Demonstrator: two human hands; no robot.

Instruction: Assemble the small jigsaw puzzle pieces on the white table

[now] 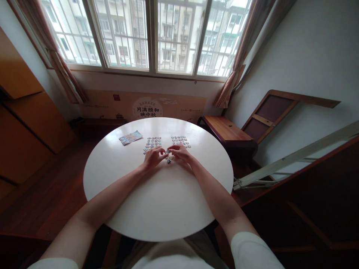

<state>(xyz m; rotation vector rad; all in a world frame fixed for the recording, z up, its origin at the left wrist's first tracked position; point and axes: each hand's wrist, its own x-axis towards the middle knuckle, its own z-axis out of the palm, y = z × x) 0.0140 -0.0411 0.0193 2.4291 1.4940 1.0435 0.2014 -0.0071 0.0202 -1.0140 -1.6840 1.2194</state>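
My left hand (153,157) and my right hand (181,152) meet over the far middle of the white round table (157,209). Both have their fingers pinched at a small jigsaw puzzle piece (167,151) between them; the fingertips partly cover it. Just below my hands lies a small loose pile of puzzle pieces (168,161). Beyond my left hand, several pieces are laid out in rows (154,142), partly hidden by that hand. Another group of pieces in rows (181,140) lies beyond my right hand.
A colourful printed picture sheet (131,138) lies at the table's far left. A wooden-topped bench (227,128) stands beyond the table on the right. Behind the table is a printed board (106,104) below the barred window. A metal ladder-like frame (291,160) leans at the right.
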